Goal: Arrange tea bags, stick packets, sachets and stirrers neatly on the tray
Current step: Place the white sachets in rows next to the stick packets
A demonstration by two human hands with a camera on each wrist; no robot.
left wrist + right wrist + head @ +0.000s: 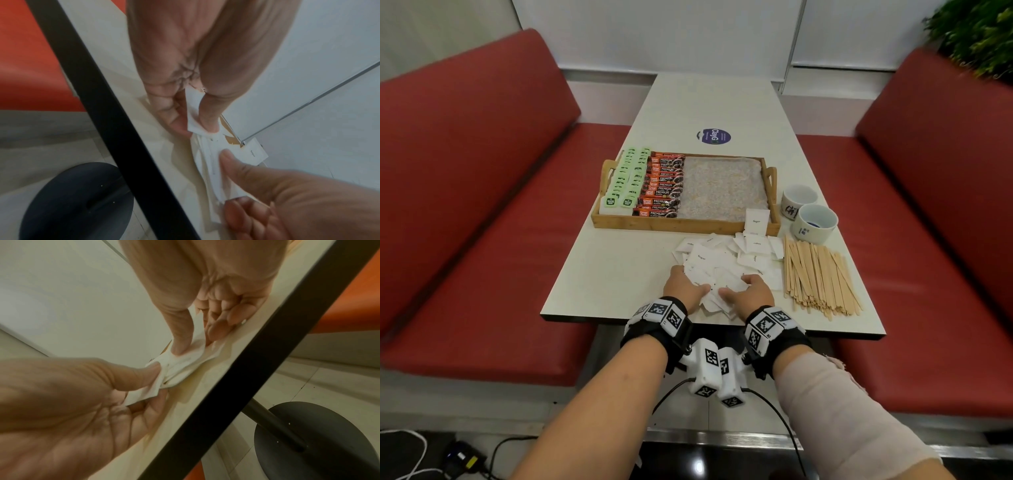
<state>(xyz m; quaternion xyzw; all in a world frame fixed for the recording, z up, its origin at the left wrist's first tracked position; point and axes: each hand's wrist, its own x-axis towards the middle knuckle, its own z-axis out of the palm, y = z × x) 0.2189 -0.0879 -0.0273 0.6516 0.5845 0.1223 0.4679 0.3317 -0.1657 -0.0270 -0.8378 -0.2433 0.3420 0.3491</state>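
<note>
1. My left hand (686, 287) and right hand (751, 291) each pinch sachets (722, 265) in the loose pile at the table's (599, 274) near edge.
2. Right of the pile, I see stirrers (818, 274) lying with their long axes near-to-far.
3. Beyond, the tray (681, 226) holds tea bags (628, 178) and stick packets (662, 185), the packets lying crosswise; one sachet stands in its near right corner.

Setting: café or canteen booth, per two facing red padded benches (465, 192), a narrow laminate table (619, 267) on a black pedestal base (312, 443), and a round branded sticker (713, 136).
</note>
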